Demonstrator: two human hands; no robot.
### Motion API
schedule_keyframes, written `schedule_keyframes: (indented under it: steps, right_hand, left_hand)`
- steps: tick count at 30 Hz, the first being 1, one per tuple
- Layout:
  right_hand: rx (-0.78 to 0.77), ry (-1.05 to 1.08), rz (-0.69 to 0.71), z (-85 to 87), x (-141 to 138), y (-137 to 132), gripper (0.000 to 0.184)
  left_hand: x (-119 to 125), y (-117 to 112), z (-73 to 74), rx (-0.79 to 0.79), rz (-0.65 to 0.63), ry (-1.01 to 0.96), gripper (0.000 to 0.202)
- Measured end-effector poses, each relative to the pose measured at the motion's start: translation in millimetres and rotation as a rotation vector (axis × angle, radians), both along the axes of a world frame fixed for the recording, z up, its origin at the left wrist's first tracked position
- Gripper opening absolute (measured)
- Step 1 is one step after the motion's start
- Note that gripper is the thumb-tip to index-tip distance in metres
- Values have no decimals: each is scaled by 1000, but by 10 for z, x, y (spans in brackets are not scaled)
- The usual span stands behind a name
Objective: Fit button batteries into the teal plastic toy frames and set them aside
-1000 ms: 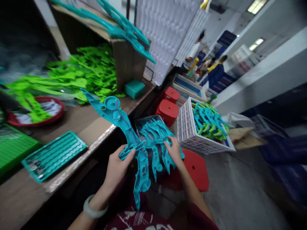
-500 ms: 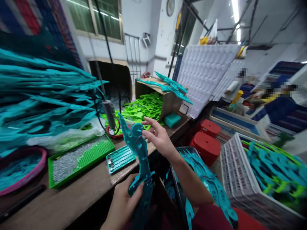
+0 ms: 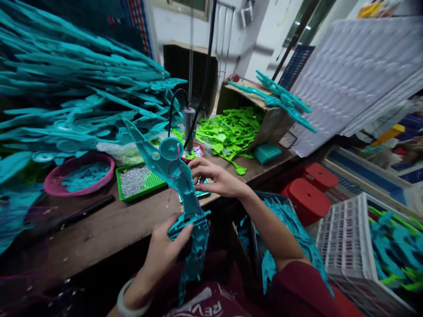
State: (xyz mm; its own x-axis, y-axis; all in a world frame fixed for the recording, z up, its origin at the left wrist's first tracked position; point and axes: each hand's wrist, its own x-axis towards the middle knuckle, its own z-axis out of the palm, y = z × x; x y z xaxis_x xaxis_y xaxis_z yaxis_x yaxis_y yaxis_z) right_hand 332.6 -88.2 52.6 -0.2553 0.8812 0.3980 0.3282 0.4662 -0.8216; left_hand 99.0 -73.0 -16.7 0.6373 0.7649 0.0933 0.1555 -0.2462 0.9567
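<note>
My left hand point(image 3: 163, 251) is closed around the lower part of a long teal plastic part point(image 3: 172, 174) that stands tilted up over the bench edge. A thin red wire runs along this part. My right hand point(image 3: 216, 179) reaches over to the part's middle with its fingers curled in a pinch at the wire; what they grip is too small to name. A small teal tray point(image 3: 203, 193) lies on the bench just behind the right hand. A pale bangle sits on my left wrist.
A big heap of teal parts point(image 3: 66, 101) fills the left. On the wooden bench point(image 3: 109, 224) lie a pink bowl point(image 3: 79, 178), a green screw tray point(image 3: 137, 180), bright green parts point(image 3: 231, 130) and a cardboard box point(image 3: 264, 114). Red stools point(image 3: 306, 200) and a white basket point(image 3: 350, 246) stand to the right.
The view swung left from the floor bins to the bench. My right hand left the bin of teal parts, rose, and came to the middle of the held part. The left hand kept its grip.
</note>
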Motion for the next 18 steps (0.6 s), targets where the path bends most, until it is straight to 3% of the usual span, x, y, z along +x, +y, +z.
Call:
schedule_keyframes:
  steps: [6, 10, 12, 14, 16, 17, 18]
  right_hand:
    - [89, -32, -7, 112, -104, -41, 13]
    - [-23, -81, 123, 90, -164, 5, 38]
    - [-49, -161, 164, 69, -207, -6, 36]
    - [-48, -294, 73, 120, -224, -162, 25]
    - [-98, -432, 3, 257, -162, -487, 24]
    - [-181, -488, 68, 344, -92, -681, 30]
    - [-274, -530, 252, 433, -3, -861, 39]
  left_hand:
    - [-184, -28, 27, -3, 37, -3, 24]
    - [-263, -40, 73, 29, 78, -18, 24]
    - [-317, -36, 95, 58, 110, -16, 25]
    - [-394, -8, 98, 63, 192, 4, 28]
    - [-480, 50, 77, 62, 321, 25, 32]
    - [-516, 85, 58, 73, 389, 30, 34]
    - [-543, 118, 37, 94, 440, 32, 36]
